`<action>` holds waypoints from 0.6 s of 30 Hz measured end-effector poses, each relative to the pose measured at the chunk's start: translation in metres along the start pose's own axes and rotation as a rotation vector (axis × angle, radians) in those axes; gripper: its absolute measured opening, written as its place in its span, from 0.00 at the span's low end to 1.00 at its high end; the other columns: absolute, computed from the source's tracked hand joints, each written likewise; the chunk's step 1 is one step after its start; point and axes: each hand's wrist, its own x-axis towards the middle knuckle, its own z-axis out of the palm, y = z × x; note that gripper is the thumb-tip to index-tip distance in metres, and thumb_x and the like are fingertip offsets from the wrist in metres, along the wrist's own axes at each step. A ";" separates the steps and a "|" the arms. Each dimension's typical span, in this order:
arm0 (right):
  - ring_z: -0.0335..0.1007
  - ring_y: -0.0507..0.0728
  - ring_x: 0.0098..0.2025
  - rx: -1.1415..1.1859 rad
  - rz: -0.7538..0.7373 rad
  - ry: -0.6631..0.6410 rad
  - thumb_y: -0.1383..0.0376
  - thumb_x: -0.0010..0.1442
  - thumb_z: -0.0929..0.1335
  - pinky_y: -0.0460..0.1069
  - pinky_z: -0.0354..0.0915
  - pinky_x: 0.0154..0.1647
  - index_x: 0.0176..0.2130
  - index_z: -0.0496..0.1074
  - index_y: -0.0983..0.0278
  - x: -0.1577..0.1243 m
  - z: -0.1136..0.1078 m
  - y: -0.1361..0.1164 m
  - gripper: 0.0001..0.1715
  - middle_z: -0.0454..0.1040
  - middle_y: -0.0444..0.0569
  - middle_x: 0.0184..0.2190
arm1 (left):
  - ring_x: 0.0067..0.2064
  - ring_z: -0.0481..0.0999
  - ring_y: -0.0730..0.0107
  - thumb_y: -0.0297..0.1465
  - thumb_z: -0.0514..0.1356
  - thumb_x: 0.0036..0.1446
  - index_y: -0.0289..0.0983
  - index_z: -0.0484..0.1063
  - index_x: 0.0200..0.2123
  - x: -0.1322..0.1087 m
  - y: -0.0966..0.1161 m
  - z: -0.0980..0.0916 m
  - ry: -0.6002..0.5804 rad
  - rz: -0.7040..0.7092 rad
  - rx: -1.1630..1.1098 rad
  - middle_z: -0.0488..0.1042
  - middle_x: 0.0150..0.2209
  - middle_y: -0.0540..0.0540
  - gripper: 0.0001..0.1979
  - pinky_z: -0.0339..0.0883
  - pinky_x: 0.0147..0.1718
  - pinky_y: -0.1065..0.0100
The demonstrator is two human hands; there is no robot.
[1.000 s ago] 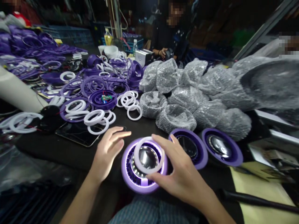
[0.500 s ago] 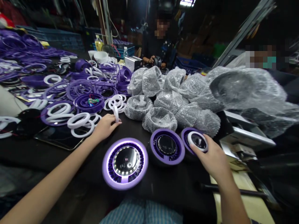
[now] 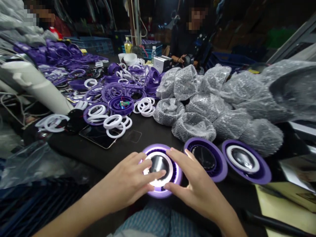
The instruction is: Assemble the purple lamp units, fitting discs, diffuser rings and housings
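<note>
A lit purple round device [image 3: 161, 194] sits in front of me, with a white ring [image 3: 158, 185] around its shiny black centre. From the left, my left hand [image 3: 130, 176] touches the ring with its fingers stretched out, one reaching over the black centre. My right hand [image 3: 197, 181] spreads thumb and fingers along the device's right side; its contact with the ring is partly hidden. Just to the right stands a second purple device [image 3: 221, 172] with a bare dark centre. Beyond it is a third purple device [image 3: 265, 174], unlit, with a white ring [image 3: 255, 164] on it.
Several bubble-wrapped items [image 3: 195, 126] are piled behind the devices. Loose white rings [image 3: 116, 135], a dark tablet [image 3: 98, 136] and purple parts [image 3: 123, 92] lie to the left. A white pole-like object [image 3: 37, 82] leans at far left. A person [image 3: 187, 42] sits opposite, holding a dark object.
My left hand has brought its white ring onto the lit device. My right hand has let go of the ring on the third device and moved left to the lit one. The view has turned left.
</note>
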 end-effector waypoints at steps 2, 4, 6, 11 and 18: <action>0.57 0.60 0.59 0.016 0.032 -0.064 0.62 0.54 0.67 0.66 0.48 0.61 0.58 0.54 0.60 0.003 0.007 0.001 0.35 0.63 0.53 0.57 | 0.44 0.68 0.61 0.31 0.57 0.56 0.45 0.64 0.52 0.001 0.000 0.003 0.000 0.001 -0.027 0.71 0.42 0.46 0.19 0.62 0.41 0.61; 0.58 0.59 0.59 0.024 0.059 -0.071 0.63 0.53 0.68 0.66 0.46 0.62 0.58 0.53 0.60 0.004 0.009 0.002 0.36 0.63 0.52 0.56 | 0.44 0.69 0.62 0.31 0.55 0.57 0.45 0.65 0.51 -0.001 0.000 0.009 0.054 -0.024 -0.054 0.70 0.46 0.44 0.17 0.61 0.40 0.61; 0.58 0.60 0.59 0.029 0.078 -0.062 0.63 0.52 0.68 0.66 0.46 0.62 0.58 0.52 0.59 0.006 0.008 0.002 0.37 0.64 0.52 0.56 | 0.45 0.68 0.62 0.29 0.54 0.58 0.45 0.65 0.51 -0.005 0.001 0.018 0.147 -0.080 -0.098 0.67 0.51 0.44 0.17 0.61 0.42 0.60; 0.61 0.61 0.56 0.033 0.111 -0.062 0.64 0.48 0.70 0.64 0.48 0.62 0.55 0.56 0.61 0.011 0.007 0.001 0.37 0.67 0.52 0.53 | 0.58 0.57 0.50 0.38 0.61 0.51 0.40 0.54 0.59 -0.013 0.003 0.039 0.310 -0.385 -0.255 0.58 0.58 0.38 0.33 0.54 0.54 0.49; 0.58 0.61 0.59 0.006 0.117 -0.043 0.65 0.46 0.71 0.61 0.53 0.61 0.55 0.53 0.59 0.010 0.008 0.005 0.40 0.65 0.51 0.54 | 0.63 0.50 0.50 0.38 0.62 0.49 0.43 0.58 0.57 -0.011 0.005 0.050 0.261 -0.550 -0.551 0.54 0.62 0.42 0.32 0.52 0.58 0.48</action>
